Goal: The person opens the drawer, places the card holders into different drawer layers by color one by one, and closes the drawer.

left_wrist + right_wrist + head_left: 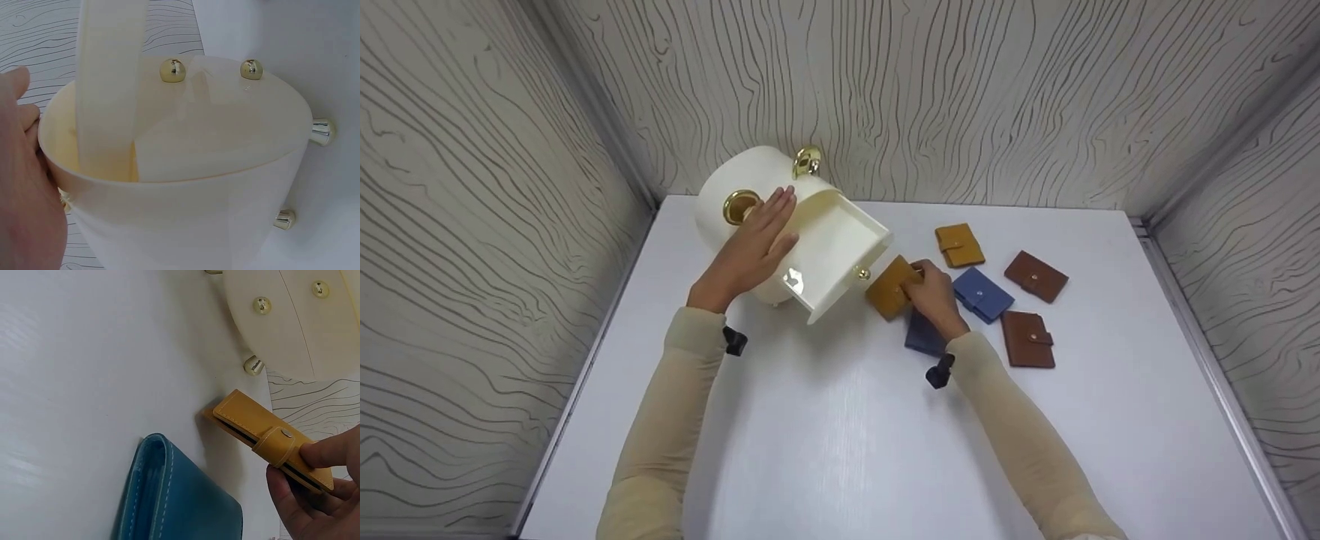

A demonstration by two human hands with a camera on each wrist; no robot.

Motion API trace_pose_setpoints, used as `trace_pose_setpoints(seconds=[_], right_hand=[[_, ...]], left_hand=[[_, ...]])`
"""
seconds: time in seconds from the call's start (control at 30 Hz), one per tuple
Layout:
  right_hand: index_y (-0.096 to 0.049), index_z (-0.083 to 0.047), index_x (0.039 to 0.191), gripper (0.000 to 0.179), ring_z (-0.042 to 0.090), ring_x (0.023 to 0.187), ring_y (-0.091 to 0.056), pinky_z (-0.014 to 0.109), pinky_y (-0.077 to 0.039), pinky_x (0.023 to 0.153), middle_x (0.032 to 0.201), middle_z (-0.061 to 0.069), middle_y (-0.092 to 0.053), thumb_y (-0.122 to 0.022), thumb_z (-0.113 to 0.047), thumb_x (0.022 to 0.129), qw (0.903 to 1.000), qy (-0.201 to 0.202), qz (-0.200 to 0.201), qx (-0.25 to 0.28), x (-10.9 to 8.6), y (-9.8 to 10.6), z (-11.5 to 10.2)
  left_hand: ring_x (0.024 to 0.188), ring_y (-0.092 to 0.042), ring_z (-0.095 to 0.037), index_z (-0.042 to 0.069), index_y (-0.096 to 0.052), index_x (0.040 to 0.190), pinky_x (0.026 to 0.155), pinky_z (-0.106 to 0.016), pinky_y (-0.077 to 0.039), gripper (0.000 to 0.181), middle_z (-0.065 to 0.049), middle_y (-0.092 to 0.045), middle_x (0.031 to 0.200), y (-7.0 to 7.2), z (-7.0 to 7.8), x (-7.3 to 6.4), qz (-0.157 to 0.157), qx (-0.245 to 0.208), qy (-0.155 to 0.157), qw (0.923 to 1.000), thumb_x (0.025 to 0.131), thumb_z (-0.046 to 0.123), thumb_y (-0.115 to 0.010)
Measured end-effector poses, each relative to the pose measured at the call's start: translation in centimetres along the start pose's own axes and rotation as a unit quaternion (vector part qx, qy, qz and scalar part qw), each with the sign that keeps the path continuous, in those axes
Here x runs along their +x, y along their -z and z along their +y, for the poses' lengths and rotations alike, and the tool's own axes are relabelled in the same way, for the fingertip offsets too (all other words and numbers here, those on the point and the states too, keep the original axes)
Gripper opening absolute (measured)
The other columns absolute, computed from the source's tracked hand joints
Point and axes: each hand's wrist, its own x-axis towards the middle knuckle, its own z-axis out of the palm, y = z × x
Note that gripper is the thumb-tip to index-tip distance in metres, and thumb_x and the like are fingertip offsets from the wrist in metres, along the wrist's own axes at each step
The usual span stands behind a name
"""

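A white rounded organizer (761,169) with gold knobs and feet stands at the back left, its drawer (840,244) pulled out. My left hand (754,251) rests on the organizer's top with straight fingers; the left wrist view shows that hand (31,191) against its side. With thumb and fingers my right hand (936,298) pinches a mustard snap wallet (889,289), held just right of the drawer front. The strap and snap of that wallet (264,439) show in the right wrist view. Under the right hand lies a dark blue wallet (924,335), partly covered.
Right of my hand lie another mustard wallet (960,245), a lighter blue wallet (982,294) and two brown wallets, one farther back (1036,277) and one nearer (1027,341). Patterned walls (877,97) enclose the white table (825,435) at the back and sides.
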Motion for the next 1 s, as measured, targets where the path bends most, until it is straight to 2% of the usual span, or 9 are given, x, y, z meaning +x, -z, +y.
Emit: trace_pose_setpoints(seconds=[0.27,0.43,0.6,0.73,0.9,1.0], right_hand=[[-0.058,-0.001,0.145,0.045,0.029,0.109,-0.067,0.040,-0.060,0.091,0.130,0.021,-0.069,-0.059,-0.015,0.102,0.9999,0.012,0.010,0.003,0.1,0.3,-0.4],[-0.057,0.000,0.147,0.046,0.031,0.115,-0.067,0.043,-0.061,0.095,0.137,0.021,-0.067,-0.058,-0.014,0.103,0.9997,0.008,0.011,0.020,0.0,0.8,-0.4],[-0.060,0.002,0.143,0.043,0.032,0.115,-0.068,0.045,-0.061,0.097,0.135,0.022,-0.068,-0.061,-0.013,0.103,0.9988,0.018,0.036,0.028,-0.2,1.1,-0.5],[-0.062,0.003,0.140,0.040,0.032,0.111,-0.070,0.043,-0.062,0.092,0.131,0.023,-0.070,-0.062,-0.014,0.104,0.9980,0.026,0.049,0.028,-0.2,1.3,-0.7],[-0.061,0.001,0.142,0.040,0.030,0.111,-0.069,0.040,-0.062,0.094,0.133,0.021,-0.069,-0.060,-0.015,0.105,0.9978,0.016,0.045,0.045,-0.2,2.0,-1.1],[-0.062,0.001,0.143,0.041,0.029,0.108,-0.068,0.035,-0.060,0.090,0.133,0.021,-0.069,-0.059,-0.014,0.105,0.9970,0.015,0.054,0.053,-0.3,2.4,-1.3]], left_hand=[[0.169,-0.005,-0.020,0.014,-0.014,0.172,0.139,-0.043,-0.003,0.067,0.002,-0.009,0.181,0.1,0.0,0.1,0.008,-0.001,0.000,1.0000,0.116,0.043,-0.037],[0.169,-0.005,-0.021,0.014,-0.014,0.172,0.139,-0.043,-0.003,0.067,0.002,-0.009,0.181,0.0,0.0,0.0,0.008,-0.004,0.000,1.0000,0.116,0.043,-0.038],[0.169,-0.005,-0.021,0.013,-0.014,0.172,0.139,-0.044,-0.003,0.068,0.001,-0.009,0.181,-0.1,0.2,0.0,0.004,-0.006,-0.003,1.0000,0.116,0.043,-0.038],[0.169,-0.005,-0.022,0.011,-0.014,0.171,0.139,-0.045,-0.003,0.067,-0.002,-0.010,0.181,0.0,0.3,-0.1,0.002,-0.007,-0.010,0.9999,0.116,0.041,-0.038],[0.169,-0.006,-0.022,0.011,-0.014,0.172,0.139,-0.044,-0.003,0.067,-0.001,-0.010,0.181,0.0,0.2,0.0,0.005,-0.001,-0.009,0.9999,0.116,0.040,-0.038],[0.169,-0.006,-0.022,0.011,-0.014,0.172,0.139,-0.044,-0.003,0.067,-0.001,-0.010,0.181,0.0,0.1,0.0,0.004,0.000,-0.009,1.0000,0.116,0.041,-0.038]])
